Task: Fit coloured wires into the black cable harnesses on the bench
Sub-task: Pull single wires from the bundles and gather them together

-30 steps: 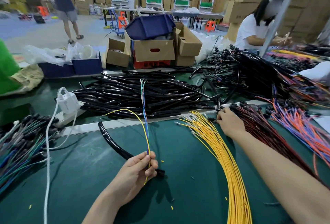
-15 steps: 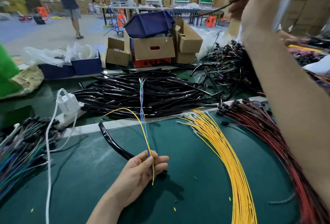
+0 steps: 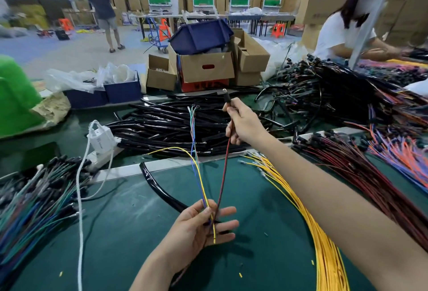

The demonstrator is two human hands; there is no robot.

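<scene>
Since right hand (image 3: 243, 124) dropped — red wire (image 3: 224, 168) meets left hand's (image 3: 196, 228) wires (image 3: 199, 175).

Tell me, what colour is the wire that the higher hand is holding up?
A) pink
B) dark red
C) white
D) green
B: the right hand grips a dark red wire just below its black end. The wire hangs down to the left hand, which pinches thin coloured wires.
</scene>
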